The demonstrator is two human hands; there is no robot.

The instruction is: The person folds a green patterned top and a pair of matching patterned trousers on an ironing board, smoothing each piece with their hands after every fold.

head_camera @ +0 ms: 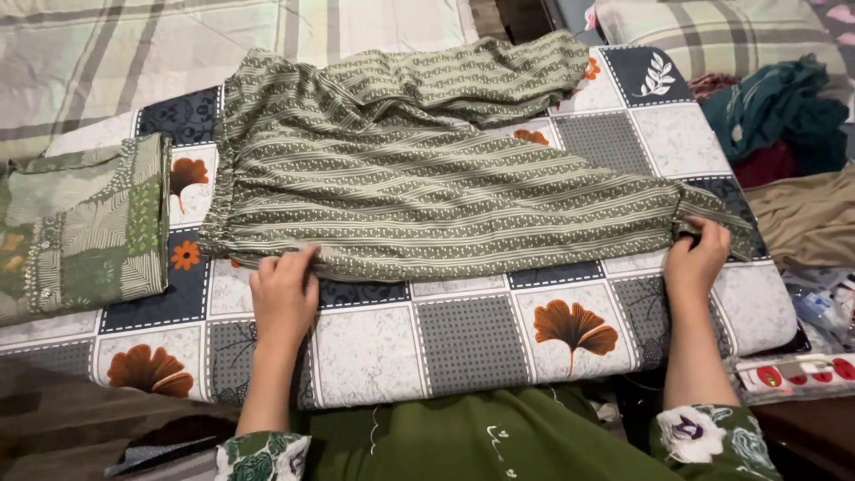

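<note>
A pair of green striped trousers (419, 178) lies spread flat on a bed covered by a patchwork sheet (472, 334) with grey squares and orange leaf prints. My left hand (283, 296) rests palm down on the near edge of the trousers, close to the gathered waistband. My right hand (696, 258) pinches the hem of the near trouser leg at the right. The other leg lies bunched toward the far side.
A folded green patterned garment (80, 223) lies at the left on the sheet. Dark teal and red clothes (775, 116) and a tan cloth (806, 218) are heaped at the right. A checked pillow (721, 31) lies beyond. Packets (793, 372) lie by the bed's right corner.
</note>
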